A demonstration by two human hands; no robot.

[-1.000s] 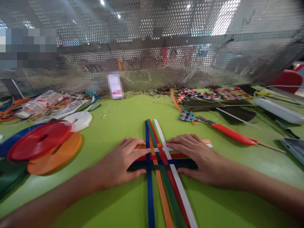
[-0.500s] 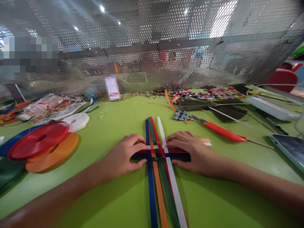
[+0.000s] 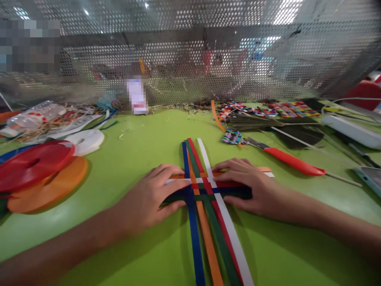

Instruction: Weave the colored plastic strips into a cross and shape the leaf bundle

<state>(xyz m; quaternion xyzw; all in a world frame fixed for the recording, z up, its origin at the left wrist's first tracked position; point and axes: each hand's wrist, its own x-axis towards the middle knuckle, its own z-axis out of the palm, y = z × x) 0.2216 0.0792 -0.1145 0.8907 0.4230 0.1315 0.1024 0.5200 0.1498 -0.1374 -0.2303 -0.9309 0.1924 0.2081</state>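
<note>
A woven cross of coloured strips lies flat on the green table: blue, orange, green, red and white bands run toward me, and others cross them sideways. My left hand rests on the left ends of the crosswise strips, fingers stretched out and pressing down, thumb tucked under the edge. My right hand lies flat on the right ends in the same way. Both hands sit on either side of the woven middle.
Red, orange and white ribbon rolls lie at the left. A red-handled tool and small woven mats lie at the right. A perforated metal screen stands along the table's far edge.
Both hands stay on the strips and shift slightly, squeezing the crosswise bands closer together. The view has tipped down a little.
</note>
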